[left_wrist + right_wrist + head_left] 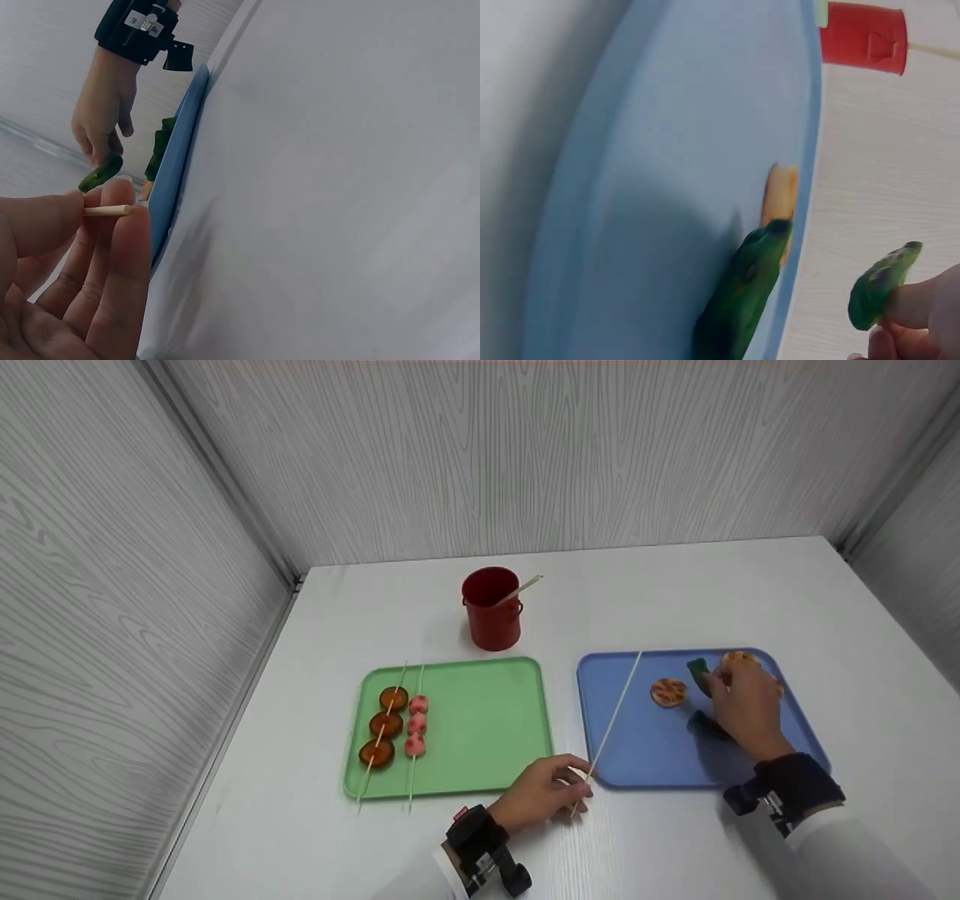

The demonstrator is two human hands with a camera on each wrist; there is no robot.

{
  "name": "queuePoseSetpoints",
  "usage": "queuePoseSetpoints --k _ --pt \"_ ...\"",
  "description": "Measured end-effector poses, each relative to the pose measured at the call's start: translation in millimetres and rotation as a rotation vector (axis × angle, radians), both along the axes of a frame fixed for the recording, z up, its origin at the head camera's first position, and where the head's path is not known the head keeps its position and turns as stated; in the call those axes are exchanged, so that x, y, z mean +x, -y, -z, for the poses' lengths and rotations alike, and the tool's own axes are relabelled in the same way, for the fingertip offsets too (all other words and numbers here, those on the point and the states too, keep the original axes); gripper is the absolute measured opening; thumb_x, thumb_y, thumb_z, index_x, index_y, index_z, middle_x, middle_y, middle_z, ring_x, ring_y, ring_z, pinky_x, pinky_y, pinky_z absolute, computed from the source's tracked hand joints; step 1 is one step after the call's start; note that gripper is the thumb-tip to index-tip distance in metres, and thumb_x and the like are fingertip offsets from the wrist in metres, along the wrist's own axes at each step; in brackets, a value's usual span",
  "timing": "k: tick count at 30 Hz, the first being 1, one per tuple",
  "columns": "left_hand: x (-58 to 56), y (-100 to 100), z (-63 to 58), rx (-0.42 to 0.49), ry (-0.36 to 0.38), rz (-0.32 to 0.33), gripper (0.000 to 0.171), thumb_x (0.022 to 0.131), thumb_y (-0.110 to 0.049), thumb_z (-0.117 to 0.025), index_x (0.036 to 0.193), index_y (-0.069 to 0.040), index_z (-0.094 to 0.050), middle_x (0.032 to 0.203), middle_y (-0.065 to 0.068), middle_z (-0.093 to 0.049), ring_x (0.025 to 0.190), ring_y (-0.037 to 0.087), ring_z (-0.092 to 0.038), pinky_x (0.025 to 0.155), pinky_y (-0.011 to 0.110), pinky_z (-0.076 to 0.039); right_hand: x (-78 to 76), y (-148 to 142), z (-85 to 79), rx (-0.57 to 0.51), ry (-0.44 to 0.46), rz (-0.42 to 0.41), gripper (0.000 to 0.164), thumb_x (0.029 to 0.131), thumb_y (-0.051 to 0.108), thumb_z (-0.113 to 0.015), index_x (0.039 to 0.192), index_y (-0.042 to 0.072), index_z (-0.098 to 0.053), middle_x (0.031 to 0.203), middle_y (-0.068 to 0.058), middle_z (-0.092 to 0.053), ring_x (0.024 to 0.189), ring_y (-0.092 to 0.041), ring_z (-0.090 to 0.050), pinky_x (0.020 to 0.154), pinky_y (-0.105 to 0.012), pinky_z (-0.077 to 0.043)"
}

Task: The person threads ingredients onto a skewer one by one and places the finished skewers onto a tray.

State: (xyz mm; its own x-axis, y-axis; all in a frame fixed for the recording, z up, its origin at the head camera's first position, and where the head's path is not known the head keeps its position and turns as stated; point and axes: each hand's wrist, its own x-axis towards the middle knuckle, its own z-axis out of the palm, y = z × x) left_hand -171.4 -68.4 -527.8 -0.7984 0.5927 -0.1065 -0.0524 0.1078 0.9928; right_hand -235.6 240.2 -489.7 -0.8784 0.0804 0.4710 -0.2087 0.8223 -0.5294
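My left hand [541, 793] pinches a thin wooden skewer [616, 711] near its lower end, between thumb and fingers. The skewer slants up and away across the left side of the blue tray [622, 776]. In the left wrist view, the skewer's blunt end [109, 211] sticks out past the thumb. Over that tray, my right hand [752, 711] holds a green pepper [699, 675] between thumb and fingertips; the right wrist view shows the pepper [883, 285] raised. A second green pepper [742, 292] lies on the tray, close to a round orange-brown slice [781, 193].
More round slices [668, 692] lie on the blue tray. A green tray [480, 727] at the left carries a skewer of brown discs [386, 725] and one of pink balls [416, 724]. Behind stands a red bucket [495, 622] with sticks [525, 587] in it. Pale panels enclose the table.
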Motion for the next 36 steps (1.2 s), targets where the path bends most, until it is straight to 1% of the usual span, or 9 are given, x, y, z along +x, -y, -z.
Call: queuePoseSetpoints --k 3,8,10,18,24,26,31,33,36 --pt "1.6 0.0 -2.1 -0.009 0.018 0.016 0.025 0.094 0.0 -0.06 0.119 0.001 -0.062 0.093 0.018 -0.068 0.07 0.013 -0.066 0.059 0.025 -0.058 1.4 6.8 -3.6 -0.063 -0.039 -0.03 0.011 0.092 0.0 -0.063 0.083 -0.007 -0.061 0.082 -0.023 -0.057 0.081 -0.038 -0.053 0.07 -0.047 -0.039" --pt "3.6 -0.5 -3.8 -0.031 0.031 0.056 0.026 0.094 0.0 -0.061 0.119 -0.002 -0.065 0.089 0.016 -0.068 0.065 0.012 -0.063 0.053 0.024 -0.055 3.9 18.0 -11.1 -0.126 -0.091 -0.075 0.008 0.093 -0.004 -0.059 0.088 -0.01 -0.059 0.085 -0.025 -0.056 0.084 -0.039 -0.052 0.073 -0.045 -0.038" --pt "3.7 -0.7 -3.5 -0.039 0.026 0.066 0.026 0.094 -0.001 -0.061 0.119 -0.003 -0.066 0.086 0.015 -0.067 0.062 0.012 -0.062 0.052 0.023 -0.054 5.0 22.0 -14.8 -0.143 -0.077 -0.072 0.008 0.095 -0.003 -0.057 0.091 -0.01 -0.059 0.085 -0.025 -0.057 0.083 -0.038 -0.054 0.071 -0.041 -0.039" --pt "5.1 -0.7 -3.1 -0.058 0.015 0.08 0.026 0.093 -0.003 -0.062 0.118 -0.004 -0.067 0.087 0.016 -0.068 0.064 0.014 -0.063 0.054 0.029 -0.057 8.7 32.2 -23.9 -0.205 0.051 -0.091 0.014 0.1 0.004 -0.05 0.099 -0.009 -0.055 0.084 -0.021 -0.064 0.072 -0.03 -0.062 0.055 -0.014 -0.043" --pt "5.4 -0.5 -3.5 -0.064 0.025 0.075 0.026 0.093 -0.001 -0.062 0.118 -0.005 -0.067 0.087 0.017 -0.068 0.063 0.013 -0.062 0.054 0.03 -0.057 7.9 32.9 -26.0 -0.234 0.069 -0.095 0.015 0.101 0.006 -0.049 0.101 -0.008 -0.054 0.084 -0.022 -0.064 0.064 0.0 -0.056 0.054 -0.014 -0.044" --pt "5.2 -0.4 -2.5 -0.067 0.018 0.075 0.026 0.093 -0.001 -0.061 0.118 -0.004 -0.067 0.088 0.017 -0.069 0.063 0.013 -0.062 0.053 0.028 -0.057 8.3 33.3 -26.1 -0.251 0.085 -0.101 0.016 0.102 0.007 -0.048 0.102 -0.008 -0.053 0.085 -0.024 -0.065 0.064 0.0 -0.057 0.053 -0.015 -0.044" --pt "4.9 -0.5 -0.8 -0.067 0.009 0.082 0.025 0.094 -0.002 -0.061 0.118 -0.004 -0.067 0.088 0.018 -0.069 0.062 0.012 -0.061 0.052 0.024 -0.055 8.8 33.6 -24.6 -0.284 0.11 -0.113 0.016 0.102 0.007 -0.047 0.103 -0.008 -0.053 0.088 -0.027 -0.066 0.067 -0.016 -0.064 0.053 -0.015 -0.045" --pt "4.9 -0.4 -0.9 -0.066 0.016 0.084 0.025 0.094 -0.002 -0.061 0.119 -0.004 -0.067 0.087 0.017 -0.069 0.062 0.012 -0.061 0.052 0.024 -0.054 8.6 33.1 -24.2 -0.29 0.105 -0.119 0.016 0.102 0.007 -0.047 0.103 -0.008 -0.053 0.088 -0.026 -0.066 0.067 -0.015 -0.064 0.054 -0.014 -0.046" --pt "4.8 -0.1 -0.8 -0.067 0.022 0.079 0.025 0.094 -0.003 -0.061 0.118 -0.005 -0.067 0.085 0.016 -0.068 0.06 0.012 -0.06 0.051 0.023 -0.053 7.9 32.4 -24.2 -0.296 0.08 -0.123 0.016 0.101 0.006 -0.048 0.102 -0.009 -0.053 0.088 -0.024 -0.065 0.066 -0.005 -0.061 0.056 -0.012 -0.046"
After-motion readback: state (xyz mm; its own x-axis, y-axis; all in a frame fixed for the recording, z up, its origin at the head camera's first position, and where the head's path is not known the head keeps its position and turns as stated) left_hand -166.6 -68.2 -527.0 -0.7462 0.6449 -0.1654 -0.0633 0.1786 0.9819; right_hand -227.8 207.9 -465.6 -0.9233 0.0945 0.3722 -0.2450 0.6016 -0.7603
